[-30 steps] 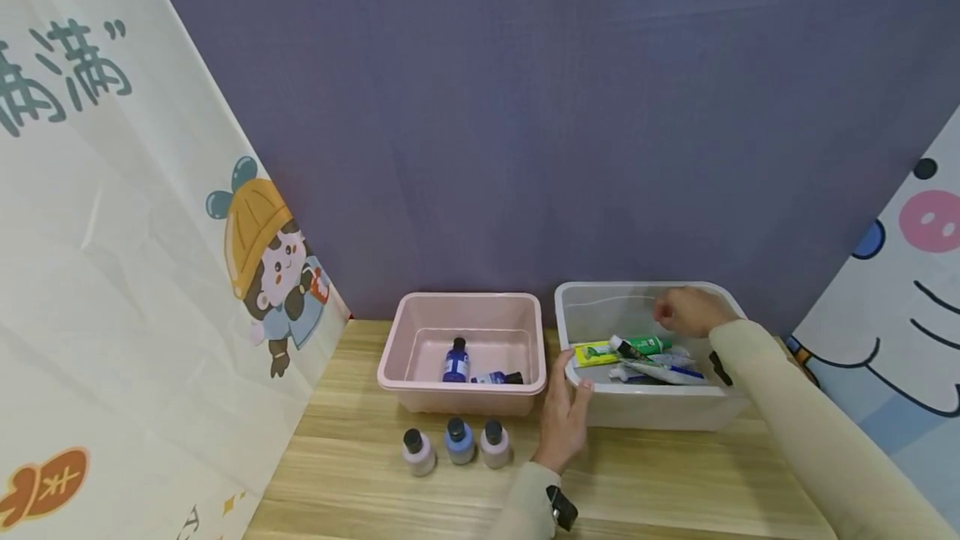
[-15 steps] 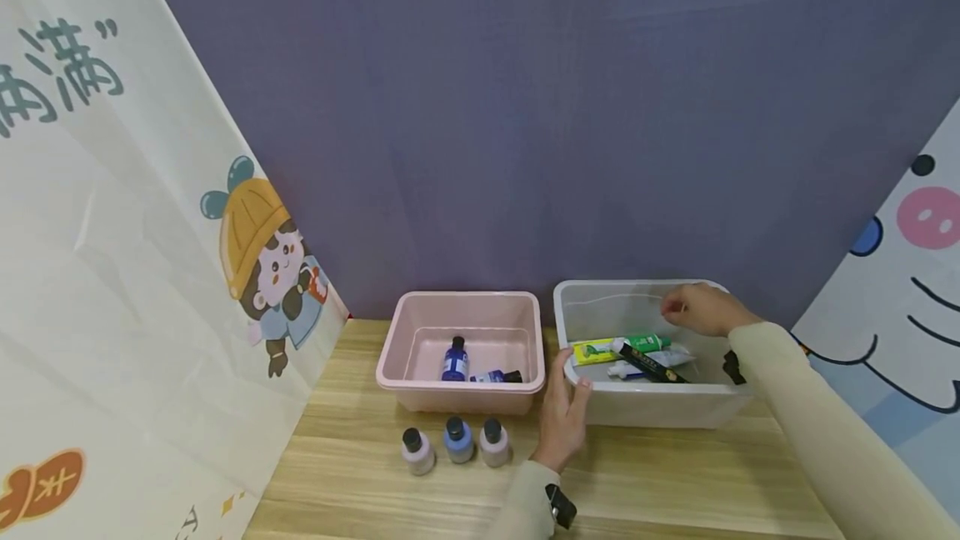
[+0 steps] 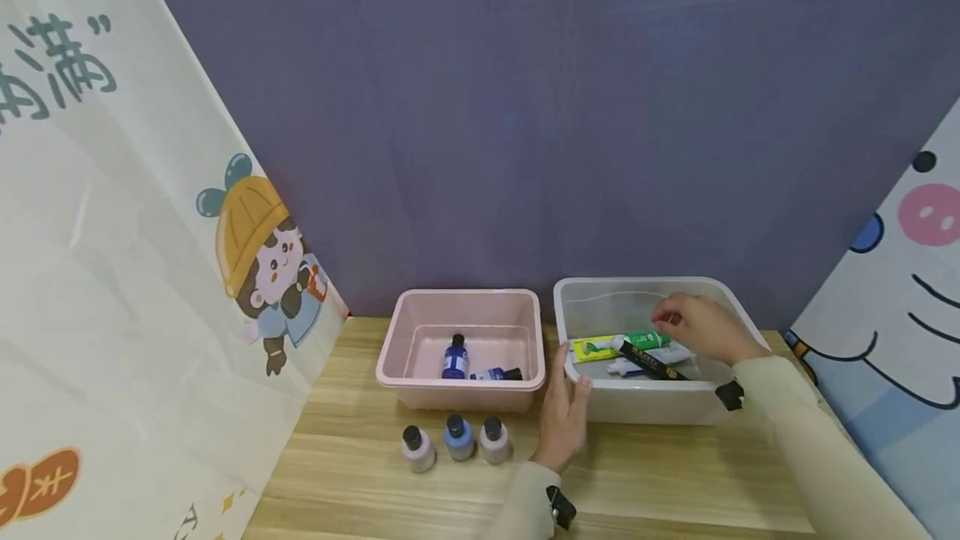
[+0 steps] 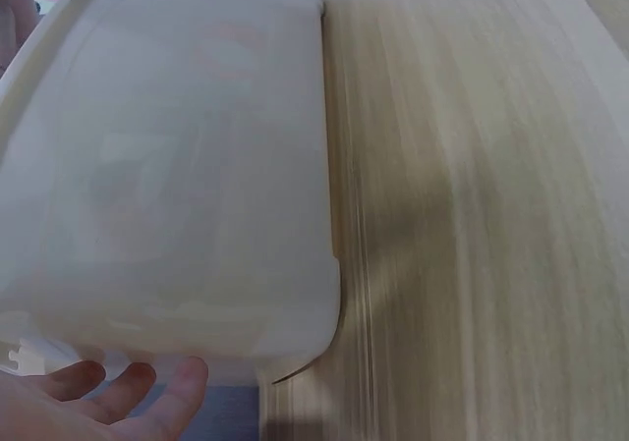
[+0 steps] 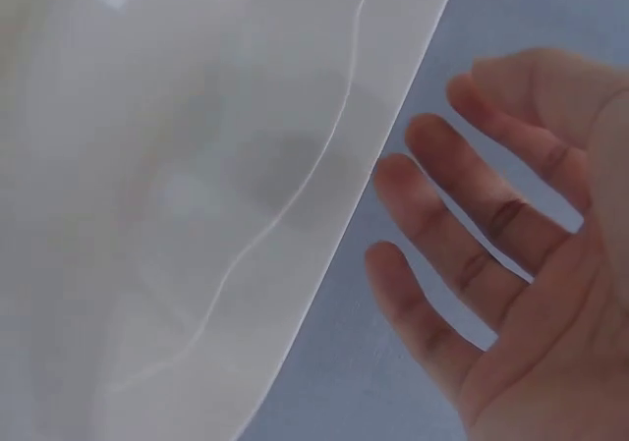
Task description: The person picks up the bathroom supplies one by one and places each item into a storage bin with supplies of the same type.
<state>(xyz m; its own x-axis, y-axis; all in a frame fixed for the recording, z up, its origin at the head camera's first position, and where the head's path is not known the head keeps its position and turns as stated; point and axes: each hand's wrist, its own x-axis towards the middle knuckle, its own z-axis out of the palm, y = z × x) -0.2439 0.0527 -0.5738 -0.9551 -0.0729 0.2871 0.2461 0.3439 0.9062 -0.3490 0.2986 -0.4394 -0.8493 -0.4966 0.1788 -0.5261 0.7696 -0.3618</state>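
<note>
At the left front corner of a white bin (image 3: 660, 407), the left hand (image 3: 561, 423) grips the edge, thumb on the front and fingers along the side; in the left wrist view its fingers (image 4: 187, 377) touch the bin wall (image 4: 177, 166). Above the bin's right part hovers the right hand (image 3: 705, 327), holding nothing, its fingers loosely bent; the right wrist view shows this hand (image 5: 521, 205) near the rim. Inside lie a yellow-green tube (image 3: 600, 348), a black tube (image 3: 651, 362) crossing over others, and a white tube (image 3: 675, 353).
Left of the white bin stands a pink bin (image 3: 461, 397) with an upright-looking blue bottle (image 3: 454, 361) and a lying blue bottle (image 3: 491, 374). In front are two pale pink bottles (image 3: 418, 452) (image 3: 495, 444) and a light blue bottle (image 3: 459, 442). A dark cloth (image 3: 525, 107) hangs behind.
The black tube now lies across the others at the front, where a silvery tube was on top. The right hand has shifted slightly within the bin area; the left hand has stayed at the corner.
</note>
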